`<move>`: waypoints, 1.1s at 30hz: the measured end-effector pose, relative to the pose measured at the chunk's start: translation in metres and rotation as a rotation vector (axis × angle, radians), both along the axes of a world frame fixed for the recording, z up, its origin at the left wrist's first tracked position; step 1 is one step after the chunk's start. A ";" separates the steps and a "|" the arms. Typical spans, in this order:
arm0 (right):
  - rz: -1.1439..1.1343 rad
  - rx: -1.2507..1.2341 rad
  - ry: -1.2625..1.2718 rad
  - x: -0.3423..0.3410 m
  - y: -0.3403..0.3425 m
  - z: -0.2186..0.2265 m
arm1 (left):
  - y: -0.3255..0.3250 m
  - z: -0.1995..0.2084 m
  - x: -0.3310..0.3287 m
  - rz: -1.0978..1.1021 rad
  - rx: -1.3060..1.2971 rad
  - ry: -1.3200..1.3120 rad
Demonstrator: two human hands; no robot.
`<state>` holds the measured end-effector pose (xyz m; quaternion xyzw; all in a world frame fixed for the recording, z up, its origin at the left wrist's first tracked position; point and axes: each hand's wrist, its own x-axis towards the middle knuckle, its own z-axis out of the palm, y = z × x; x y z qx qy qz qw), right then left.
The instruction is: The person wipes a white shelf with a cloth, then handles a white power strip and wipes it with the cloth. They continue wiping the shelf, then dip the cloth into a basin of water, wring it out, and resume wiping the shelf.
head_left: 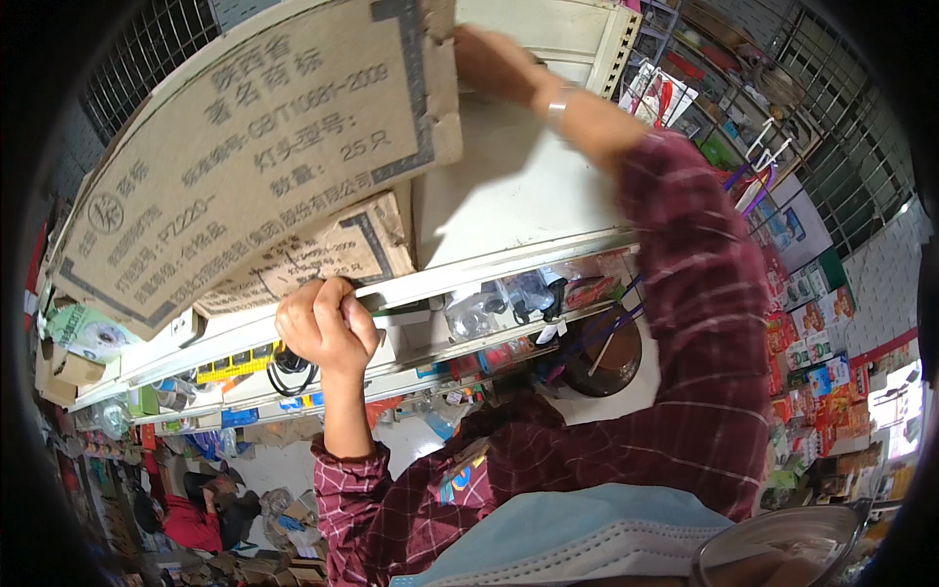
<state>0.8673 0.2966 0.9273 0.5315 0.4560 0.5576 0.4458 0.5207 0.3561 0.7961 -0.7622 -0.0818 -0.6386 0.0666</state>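
A large brown cardboard box [264, 137] with dark print stands on the upper white shelf [528, 186], tilted up toward the right. Below its lower edge shows a second, smaller-looking printed cardboard box [333, 249]. My right hand [494, 64] reaches across the shelf to the right edge of the large box. Its fingers are blurred and partly hidden behind that edge, so their grip cannot be made out. With fingers curled, my left hand [328, 323] grips the shelf's front rail [440, 279], just under the smaller box.
Lower shelves hold packaged goods, a yellow item [235, 364] and a coil of black cable [291, 372]. A round brown stool [606, 352] stands beneath at the right. Racks of colourful packets [812, 333] line the right wall. A person in red [191, 520] is low at the far left.
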 end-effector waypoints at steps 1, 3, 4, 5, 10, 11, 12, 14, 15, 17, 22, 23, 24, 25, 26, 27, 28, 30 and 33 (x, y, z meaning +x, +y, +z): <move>0.357 0.263 0.404 -0.003 0.025 -0.018 | 0.001 -0.001 -0.002 0.001 0.003 0.019; 0.657 0.451 0.707 0.000 0.037 -0.027 | 0.003 -0.004 -0.007 -0.002 0.004 0.034; 0.592 0.388 0.617 0.005 0.031 -0.024 | 0.002 -0.003 -0.007 0.012 -0.005 0.045; 0.526 0.325 0.527 0.010 0.023 -0.021 | 0.002 -0.002 -0.008 0.012 0.001 0.044; 0.300 0.509 0.958 0.044 -0.052 -0.015 | 0.004 -0.003 -0.016 0.029 -0.008 0.062; 0.109 0.486 0.779 0.082 -0.082 -0.016 | 0.002 -0.002 -0.012 0.012 -0.013 0.054; 0.050 0.522 0.742 0.090 -0.104 -0.015 | 0.002 -0.003 -0.012 0.018 -0.023 0.055; -0.059 0.458 0.636 0.110 -0.129 -0.023 | 0.003 -0.002 -0.011 0.017 -0.012 0.065; -0.101 0.474 0.622 0.107 -0.133 -0.017 | 0.001 -0.004 -0.004 -0.006 -0.024 0.056; -0.165 0.526 0.639 0.083 -0.124 -0.017 | 0.001 -0.003 -0.006 0.027 -0.016 0.056; -0.498 0.347 1.052 0.057 -0.128 -0.025 | -0.002 0.001 -0.015 0.007 -0.073 0.087; -0.482 0.357 1.166 0.056 -0.135 -0.014 | -0.004 0.002 -0.014 -0.004 -0.096 0.101; -0.453 0.364 1.292 0.048 -0.138 0.000 | -0.005 0.004 -0.015 -0.008 -0.090 0.087; -0.432 0.385 1.400 0.046 -0.149 0.014 | -0.006 0.005 -0.012 -0.024 -0.086 0.083; -0.287 0.365 1.505 0.071 -0.160 0.010 | -0.007 0.005 -0.009 -0.019 -0.092 0.068; -0.209 0.491 1.428 0.067 -0.158 0.013 | -0.008 0.004 -0.008 -0.009 -0.095 0.063; -0.132 0.613 1.347 0.064 -0.153 0.017 | -0.007 0.004 -0.008 -0.003 -0.089 0.057; 0.160 0.848 1.179 0.044 -0.133 0.024 | -0.005 0.004 -0.008 0.012 -0.081 0.044; 0.761 0.857 1.277 -0.033 -0.084 0.046 | -0.001 0.002 -0.017 0.054 -0.074 0.047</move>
